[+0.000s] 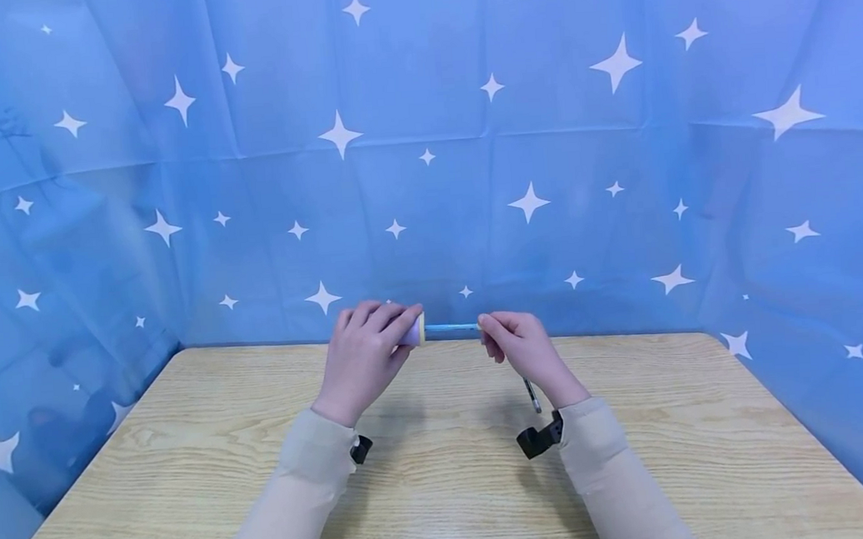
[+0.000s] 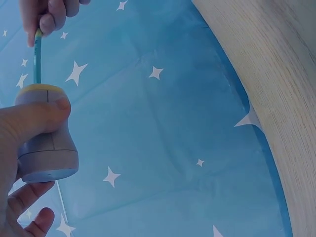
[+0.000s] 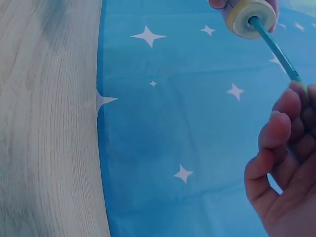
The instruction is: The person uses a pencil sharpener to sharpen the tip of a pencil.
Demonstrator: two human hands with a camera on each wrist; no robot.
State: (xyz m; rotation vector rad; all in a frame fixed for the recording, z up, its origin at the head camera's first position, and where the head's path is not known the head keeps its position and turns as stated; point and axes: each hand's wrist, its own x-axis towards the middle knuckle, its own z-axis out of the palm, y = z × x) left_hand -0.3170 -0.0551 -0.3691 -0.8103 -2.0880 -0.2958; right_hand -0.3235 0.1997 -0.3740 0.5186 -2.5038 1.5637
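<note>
My left hand grips a small waisted pencil sharpener, lavender-grey with a yellow rim, held sideways above the far part of the table. A teal pencil has one end in the round hole of the sharpener's face. My right hand pinches the pencil's other end, where a bit of yellow-green shows by the fingertips. In the head view the pencil runs level between both hands. A dark pencil-like stick shows just below the right hand, its upper part hidden behind it.
The wood-grain table spans the lower view, its back edge just below the hands. A blue curtain with white stars hangs behind and along both sides. Black wrist mounts sit by the cuffs.
</note>
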